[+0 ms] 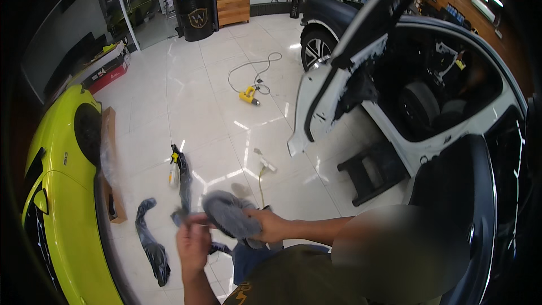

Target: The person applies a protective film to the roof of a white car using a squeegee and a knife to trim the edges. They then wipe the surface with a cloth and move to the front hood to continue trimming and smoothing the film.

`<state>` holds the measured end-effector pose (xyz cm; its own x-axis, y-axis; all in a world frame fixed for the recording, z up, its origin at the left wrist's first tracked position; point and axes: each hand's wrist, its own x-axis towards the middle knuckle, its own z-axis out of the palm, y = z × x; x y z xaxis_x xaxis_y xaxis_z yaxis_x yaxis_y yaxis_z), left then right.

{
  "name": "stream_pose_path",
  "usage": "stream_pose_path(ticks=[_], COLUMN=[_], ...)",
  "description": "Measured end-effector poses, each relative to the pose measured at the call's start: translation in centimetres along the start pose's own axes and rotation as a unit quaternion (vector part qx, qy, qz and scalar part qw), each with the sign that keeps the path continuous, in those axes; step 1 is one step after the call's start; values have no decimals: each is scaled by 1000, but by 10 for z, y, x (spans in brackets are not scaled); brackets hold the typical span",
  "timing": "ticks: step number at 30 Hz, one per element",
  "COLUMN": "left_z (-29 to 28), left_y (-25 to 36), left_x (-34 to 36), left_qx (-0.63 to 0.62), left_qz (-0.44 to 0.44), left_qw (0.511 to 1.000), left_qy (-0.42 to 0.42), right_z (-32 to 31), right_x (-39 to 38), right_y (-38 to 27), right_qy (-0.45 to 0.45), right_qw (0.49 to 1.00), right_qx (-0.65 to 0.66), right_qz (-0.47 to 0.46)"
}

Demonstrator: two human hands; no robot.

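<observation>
My right hand (273, 225) reaches in from the right, its fingers closed on a grey, fuzzy-looking cloth (228, 214) bunched into an oblong shape. Just left of the cloth, my left hand (193, 243) is raised with its fingers curled together. Motion smears those fingertips; a small dark shape shows by them, too blurred to name. Beyond my hands, a spray bottle (173, 170) with a yellow trigger lies on the floor beside a dark strip of film (184, 178). Another crumpled dark strip (151, 243) lies left of my left hand.
A yellow heat gun (248, 97) with a looped cord lies farther off on the white tiles. A white power strip (267, 161) is nearer. At right stands a car with an open door (316, 101), by a black step stool (375, 172). A lime-yellow car (68, 169) lines the left.
</observation>
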<state>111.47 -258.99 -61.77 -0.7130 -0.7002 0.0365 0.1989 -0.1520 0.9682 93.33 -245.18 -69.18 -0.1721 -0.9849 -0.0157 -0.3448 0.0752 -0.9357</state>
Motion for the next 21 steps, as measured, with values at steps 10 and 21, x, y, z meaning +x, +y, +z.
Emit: stream_pose_path(ticks=[10,21], left_z=[-176,-159], left_y=[-182,-66], left_x=[279,768], left_qx=[-224,-7], left_qz=[-235,-249], left_qw=[913,968], left_qy=[247,-40], right_z=[-190,-387], right_x=[284,583], right_y=[62,76], right_qy=[304,482], right_qw=[941,865], right_qx=[54,140], right_qz=[136,10])
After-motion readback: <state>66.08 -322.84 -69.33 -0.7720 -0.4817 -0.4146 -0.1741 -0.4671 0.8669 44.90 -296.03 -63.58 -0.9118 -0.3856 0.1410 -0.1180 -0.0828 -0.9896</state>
